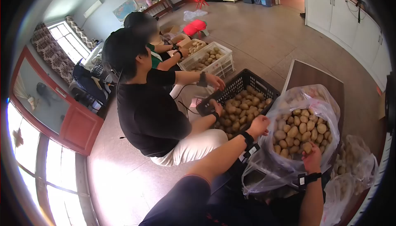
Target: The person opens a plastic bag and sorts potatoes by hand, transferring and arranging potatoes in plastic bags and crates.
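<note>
A clear plastic bag (330,98), its top spread wide, holds many potatoes (303,127) in front of me. My right hand (313,160) is at the bag's near right side, fingers closed around a single potato (307,147). At the bag's left rim, beside the black crate, is my left hand (258,128). Its fingers are bent inward, and what they hold, if anything, does not show clearly. Both wrists wear black bands.
A co-worker in a black shirt (148,106) reaches over a black crate (264,85) of potatoes. Beyond, another person works by a white crate (227,63) of potatoes. More plastic bags (354,156) lie at right, and a dark board (311,77) stands behind my bag.
</note>
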### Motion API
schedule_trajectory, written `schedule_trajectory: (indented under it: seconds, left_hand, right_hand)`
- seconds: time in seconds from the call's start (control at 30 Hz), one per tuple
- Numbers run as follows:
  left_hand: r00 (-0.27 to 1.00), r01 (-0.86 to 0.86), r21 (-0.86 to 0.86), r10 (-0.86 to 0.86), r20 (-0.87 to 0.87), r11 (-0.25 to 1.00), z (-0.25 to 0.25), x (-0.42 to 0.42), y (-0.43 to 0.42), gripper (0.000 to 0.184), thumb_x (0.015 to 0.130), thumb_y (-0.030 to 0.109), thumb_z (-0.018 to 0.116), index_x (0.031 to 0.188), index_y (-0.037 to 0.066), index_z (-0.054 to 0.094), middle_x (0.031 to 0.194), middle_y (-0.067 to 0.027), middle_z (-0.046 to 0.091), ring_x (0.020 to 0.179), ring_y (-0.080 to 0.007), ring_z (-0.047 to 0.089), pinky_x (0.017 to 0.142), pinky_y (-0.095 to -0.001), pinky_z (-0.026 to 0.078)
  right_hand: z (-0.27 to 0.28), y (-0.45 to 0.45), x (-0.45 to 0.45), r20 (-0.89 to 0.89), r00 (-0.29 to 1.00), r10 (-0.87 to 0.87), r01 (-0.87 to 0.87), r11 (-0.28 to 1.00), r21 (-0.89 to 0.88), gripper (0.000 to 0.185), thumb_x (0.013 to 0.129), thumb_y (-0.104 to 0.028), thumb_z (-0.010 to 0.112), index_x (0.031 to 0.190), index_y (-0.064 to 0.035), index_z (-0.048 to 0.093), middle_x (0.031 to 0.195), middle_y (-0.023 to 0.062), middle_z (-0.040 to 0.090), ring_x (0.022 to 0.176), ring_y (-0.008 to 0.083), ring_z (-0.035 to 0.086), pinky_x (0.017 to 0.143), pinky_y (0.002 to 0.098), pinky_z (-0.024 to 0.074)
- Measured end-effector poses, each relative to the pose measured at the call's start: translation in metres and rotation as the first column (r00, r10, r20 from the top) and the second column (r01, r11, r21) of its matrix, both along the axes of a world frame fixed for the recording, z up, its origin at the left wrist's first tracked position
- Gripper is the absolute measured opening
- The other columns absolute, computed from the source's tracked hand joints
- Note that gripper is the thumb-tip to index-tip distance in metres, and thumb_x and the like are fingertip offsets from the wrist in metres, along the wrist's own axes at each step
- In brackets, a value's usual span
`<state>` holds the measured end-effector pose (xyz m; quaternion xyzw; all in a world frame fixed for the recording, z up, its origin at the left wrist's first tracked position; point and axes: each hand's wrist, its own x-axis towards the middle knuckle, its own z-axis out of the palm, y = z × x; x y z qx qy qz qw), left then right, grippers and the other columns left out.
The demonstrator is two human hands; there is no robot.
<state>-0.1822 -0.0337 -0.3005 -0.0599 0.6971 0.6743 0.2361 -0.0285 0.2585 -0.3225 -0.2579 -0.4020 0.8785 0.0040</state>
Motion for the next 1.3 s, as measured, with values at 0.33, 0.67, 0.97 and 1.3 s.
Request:
schedule_trajectory:
  seconds: [0.33, 0.67, 0.97, 1.3]
  left_hand:
    - [0.924, 0.382, -0.072, -0.38, 0.049, 0.921, 0.009, 0.029, 0.031, 0.041, 0.091, 0.035, 0.06, 0.115, 0.003, 0.054, 0.096, -0.0096, 0.061, 0.059, -0.0163, 0.062, 0.05, -0.0307, 0.054]
    - [0.774, 0.535, 0.273, -0.593, 0.222, 0.8, 0.029, 0.046, 0.04, 0.043, 0.094, 0.04, 0.057, 0.117, 0.004, 0.051, 0.098, -0.0112, 0.061, 0.066, -0.0193, 0.064, 0.058, -0.032, 0.055]
    - [0.754, 0.575, 0.293, -0.634, 0.173, 0.764, 0.008, 0.04, 0.037, 0.036, 0.094, 0.035, 0.059, 0.114, 0.005, 0.055, 0.1, -0.0077, 0.06, 0.073, -0.0165, 0.062, 0.063, -0.0317, 0.056]
    - [0.939, 0.231, 0.331, -0.299, 0.169, 0.915, -0.009, 0.007, 0.008, 0.036, 0.092, 0.027, 0.062, 0.117, 0.003, 0.053, 0.101, -0.0067, 0.058, 0.079, -0.0185, 0.063, 0.073, -0.0342, 0.057]
  right_hand:
    - [0.031, -0.048, -0.001, -0.017, 0.95, 0.312, -0.296, 0.914, 0.278, 0.029, 0.092, -0.019, 0.056, 0.117, -0.005, 0.055, 0.087, 0.0047, 0.064, 0.062, 0.0127, 0.058, 0.053, 0.0258, 0.0452]
    - [0.028, -0.079, -0.013, -0.031, 0.886, 0.463, -0.378, 0.76, 0.529, 0.024, 0.096, -0.026, 0.056, 0.103, -0.0034, 0.056, 0.067, 0.0004, 0.054, 0.051, 0.0076, 0.047, 0.046, 0.0218, 0.0368]
    - [0.014, -0.08, -0.014, -0.046, 0.902, 0.43, -0.329, 0.75, 0.573, 0.023, 0.093, -0.019, 0.06, 0.105, 0.0013, 0.055, 0.067, 0.0012, 0.056, 0.053, 0.008, 0.049, 0.047, 0.0232, 0.0375]
    - [-0.072, 0.024, -0.023, -0.123, 0.992, 0.006, 0.113, 0.339, 0.934, 0.027, 0.088, -0.011, 0.058, 0.113, -0.0016, 0.054, 0.096, 0.0075, 0.057, 0.087, 0.0174, 0.056, 0.077, 0.0306, 0.0475]
